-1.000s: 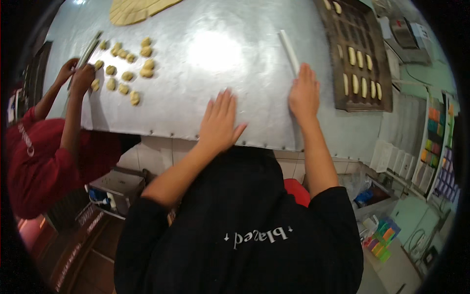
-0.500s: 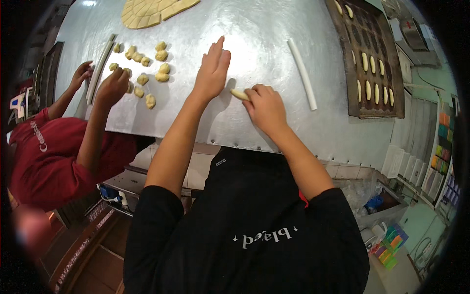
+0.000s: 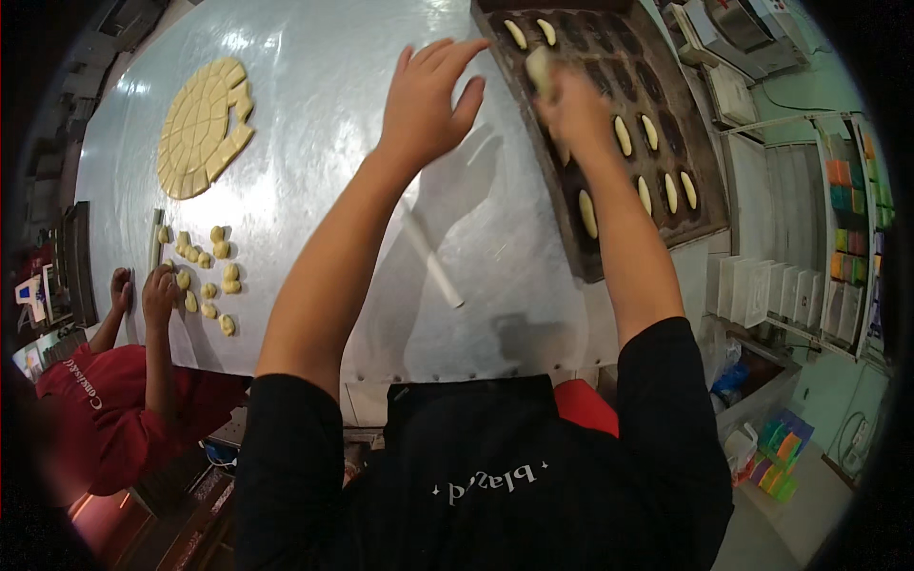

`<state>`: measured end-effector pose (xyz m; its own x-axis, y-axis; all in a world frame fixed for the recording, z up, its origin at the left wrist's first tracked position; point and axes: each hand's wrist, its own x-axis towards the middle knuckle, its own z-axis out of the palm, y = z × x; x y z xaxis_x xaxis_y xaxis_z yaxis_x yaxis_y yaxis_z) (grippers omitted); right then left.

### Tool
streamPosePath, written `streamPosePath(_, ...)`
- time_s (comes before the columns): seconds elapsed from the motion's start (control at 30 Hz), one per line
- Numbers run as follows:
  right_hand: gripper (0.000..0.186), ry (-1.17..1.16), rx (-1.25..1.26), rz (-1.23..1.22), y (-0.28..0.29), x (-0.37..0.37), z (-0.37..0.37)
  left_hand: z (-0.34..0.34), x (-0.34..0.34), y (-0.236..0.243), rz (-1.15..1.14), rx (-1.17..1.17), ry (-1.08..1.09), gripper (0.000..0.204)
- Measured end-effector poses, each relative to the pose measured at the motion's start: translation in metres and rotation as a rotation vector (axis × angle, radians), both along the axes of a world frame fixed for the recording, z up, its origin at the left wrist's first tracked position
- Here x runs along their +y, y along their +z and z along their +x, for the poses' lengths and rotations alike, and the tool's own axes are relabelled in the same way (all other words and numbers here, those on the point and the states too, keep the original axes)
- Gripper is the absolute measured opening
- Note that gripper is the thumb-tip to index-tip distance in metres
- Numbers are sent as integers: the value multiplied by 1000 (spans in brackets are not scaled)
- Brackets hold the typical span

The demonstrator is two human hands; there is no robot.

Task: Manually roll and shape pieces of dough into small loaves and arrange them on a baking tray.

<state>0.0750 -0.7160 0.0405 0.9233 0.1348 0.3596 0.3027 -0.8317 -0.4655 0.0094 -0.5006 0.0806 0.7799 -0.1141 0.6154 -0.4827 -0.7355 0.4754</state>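
My right hand point(image 3: 577, 112), blurred by motion, grips a pale dough stick point(image 3: 539, 72) over the left part of a dark metal baking tray point(image 3: 562, 205). The tray has long hollows, and several slim dough sticks point(image 3: 623, 136) lie in it. Left of the tray, my left hand point(image 3: 428, 107) is raised above the metal table point(image 3: 333, 114), fingers apart and holding nothing. Below it on the table lies a white rod point(image 3: 434, 262), its upper end hidden by my left forearm.
A flat round of dough cut into pieces point(image 3: 200, 133) lies at far left. Nearer are several small dough lumps point(image 3: 208, 289), beside the hands of a co-worker in a red shirt point(image 3: 143, 385). Shelving with colourful packets point(image 3: 840, 214) stands at right.
My right hand has carried the dough stick off the table, up and right to the tray. My left hand has lifted. The view has shifted right, bringing the tray closer.
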Motion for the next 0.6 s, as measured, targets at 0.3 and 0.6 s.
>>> streamPosePath(0.3, 28, 21, 410, -120, -24, 6, 37, 143, -73, -32, 636, 699, -149, 31)
streamPosePath(0.6, 30, -5, 256, -155, -17, 0, 27, 166, -71, -53, 686, 780, -192, 38)
